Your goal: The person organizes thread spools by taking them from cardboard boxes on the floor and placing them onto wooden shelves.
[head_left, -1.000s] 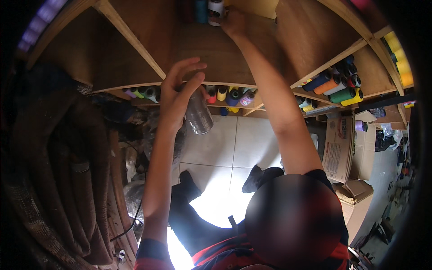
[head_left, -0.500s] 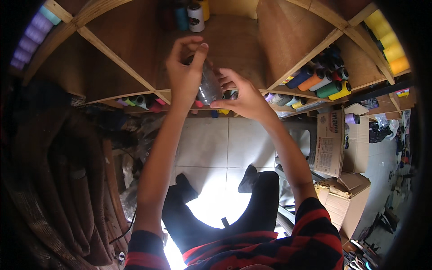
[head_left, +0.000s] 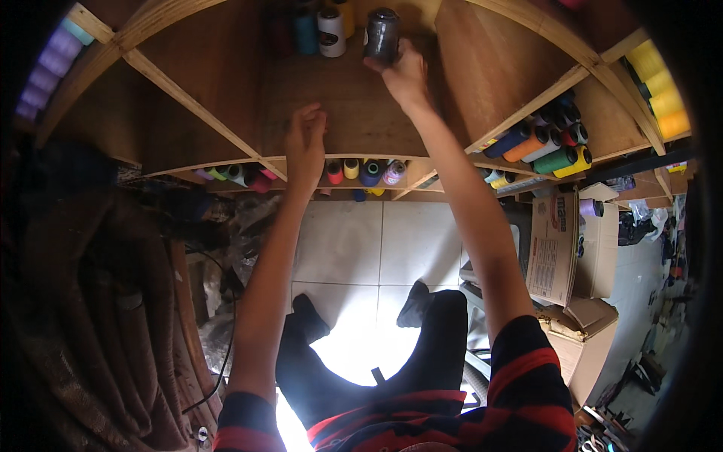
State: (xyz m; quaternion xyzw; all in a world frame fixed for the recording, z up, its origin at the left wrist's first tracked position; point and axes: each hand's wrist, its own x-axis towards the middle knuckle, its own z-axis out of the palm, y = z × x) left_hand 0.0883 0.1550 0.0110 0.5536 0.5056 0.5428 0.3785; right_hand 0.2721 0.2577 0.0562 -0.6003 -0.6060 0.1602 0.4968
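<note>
- Right grip (head_left: 407, 77) is holding the dark grey spool (head_left: 382, 36) around its lower side.
- Spool is sitting near upright at the shelf (head_left: 350, 94), right of the white spool (head_left: 331, 34) and apart; base contact is not showing.
- Good handling, as judged, is requiring a level spool and a clear side gap.
- Right forearm (head_left: 461, 169) is slanting inward; left grip (head_left: 305, 145) is hanging empty, loosely bent.

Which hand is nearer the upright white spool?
Right. The right hand, holding a dark spool, is right of the upright white spool; the left hand is farther off, lower in the picture.
</note>
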